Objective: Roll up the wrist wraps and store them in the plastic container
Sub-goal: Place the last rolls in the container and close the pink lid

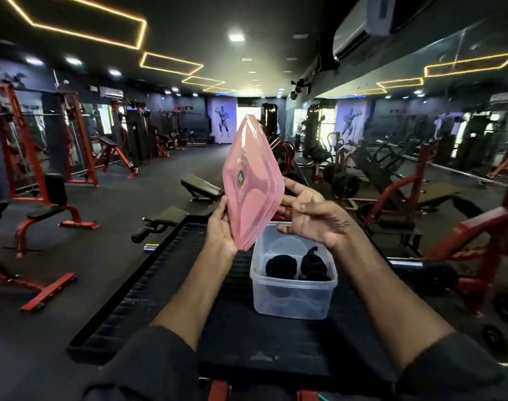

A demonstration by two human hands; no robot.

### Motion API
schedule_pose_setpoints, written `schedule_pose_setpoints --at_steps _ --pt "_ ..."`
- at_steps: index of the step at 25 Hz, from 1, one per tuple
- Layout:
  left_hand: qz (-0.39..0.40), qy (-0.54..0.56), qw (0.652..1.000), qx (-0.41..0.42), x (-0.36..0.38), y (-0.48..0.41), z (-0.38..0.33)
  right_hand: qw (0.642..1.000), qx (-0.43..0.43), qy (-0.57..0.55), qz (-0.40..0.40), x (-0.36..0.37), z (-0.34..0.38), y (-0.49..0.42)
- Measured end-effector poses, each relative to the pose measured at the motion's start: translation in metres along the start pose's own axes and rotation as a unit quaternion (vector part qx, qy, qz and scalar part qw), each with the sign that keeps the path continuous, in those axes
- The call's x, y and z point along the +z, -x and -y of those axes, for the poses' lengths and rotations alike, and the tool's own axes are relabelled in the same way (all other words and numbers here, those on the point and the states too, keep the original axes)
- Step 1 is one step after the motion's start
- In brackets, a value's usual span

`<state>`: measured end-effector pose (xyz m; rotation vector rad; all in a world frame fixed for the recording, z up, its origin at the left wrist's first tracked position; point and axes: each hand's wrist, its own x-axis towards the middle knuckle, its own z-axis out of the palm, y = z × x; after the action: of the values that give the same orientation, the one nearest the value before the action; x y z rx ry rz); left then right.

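Note:
A clear plastic container (293, 299) stands open on a black ribbed bench pad (171, 285). Inside it lie rolled black wrist wraps (281, 266), at least two rolls side by side. A translucent pink lid (251, 183) is held upright above the container's left rim. My left hand (219, 230) grips the lid's lower left edge. My right hand (307, 215) is at the lid's right edge, above the container, fingers spread and touching the rim of the lid.
Gym floor all around: red-framed benches (50, 215) at left, a flat bench (200, 188) ahead, plate-loaded machines (391, 186) at right. A chrome bar end (151, 248) lies left of the pad. The pad's edges drop off on both sides.

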<state>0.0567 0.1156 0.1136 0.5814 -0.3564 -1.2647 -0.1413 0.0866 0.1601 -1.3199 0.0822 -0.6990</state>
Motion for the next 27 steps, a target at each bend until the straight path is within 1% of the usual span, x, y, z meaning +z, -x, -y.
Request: schedule_pose_setpoints --at_steps 2,4,5,6,7,9,11,14,16,18,20,22,23,27 --pt "0.03 -0.008 0.999 0.012 -0.003 -0.004 -0.002 0.999 0.0 -0.033 -0.013 -0.014 0.013 0.015" --pt "0.047 0.007 0.998 0.031 -0.004 -0.013 0.004 0.997 -0.02 -0.07 -0.029 -0.013 0.023 0.019" --pt "0.062 -0.001 0.997 0.04 -0.003 -0.016 0.006 0.996 -0.032 -0.065 -0.048 -0.01 0.025 0.017" --pt "0.074 -0.017 0.996 0.051 -0.002 -0.018 0.009 0.995 -0.043 -0.027 -0.089 -0.008 0.025 0.016" --pt "0.09 -0.039 0.993 0.065 -0.001 -0.018 0.01 0.987 -0.046 0.026 -0.155 -0.009 0.023 0.015" --pt "0.096 -0.121 0.984 0.094 -0.005 -0.02 0.015 0.951 -0.038 0.11 -0.286 -0.023 0.012 0.016" --pt "0.08 -0.178 0.974 0.12 -0.009 -0.017 0.025 0.923 -0.026 0.159 -0.348 -0.036 -0.002 0.025" --pt "0.077 -0.196 0.967 0.141 -0.012 -0.011 0.038 0.902 -0.028 0.205 -0.378 -0.043 -0.024 0.04" --pt "0.077 -0.222 0.963 0.133 -0.017 -0.01 0.047 0.901 -0.029 0.225 -0.371 -0.047 -0.038 0.047" --pt "0.085 -0.244 0.959 0.114 -0.023 -0.01 0.054 0.891 0.003 0.242 -0.385 -0.055 -0.053 0.052" --pt "0.086 -0.269 0.954 0.097 -0.025 -0.008 0.058 0.855 0.044 0.313 -0.411 -0.06 -0.061 0.055" --pt "0.087 -0.295 0.947 0.088 -0.025 -0.009 0.061 0.823 0.079 0.373 -0.42 -0.061 -0.066 0.057" --pt "0.088 -0.305 0.944 0.086 -0.025 -0.009 0.061 0.819 0.087 0.376 -0.424 -0.06 -0.067 0.057" --pt "0.092 -0.329 0.938 0.066 -0.019 -0.011 0.059 0.825 0.095 0.338 -0.444 -0.064 -0.07 0.055"
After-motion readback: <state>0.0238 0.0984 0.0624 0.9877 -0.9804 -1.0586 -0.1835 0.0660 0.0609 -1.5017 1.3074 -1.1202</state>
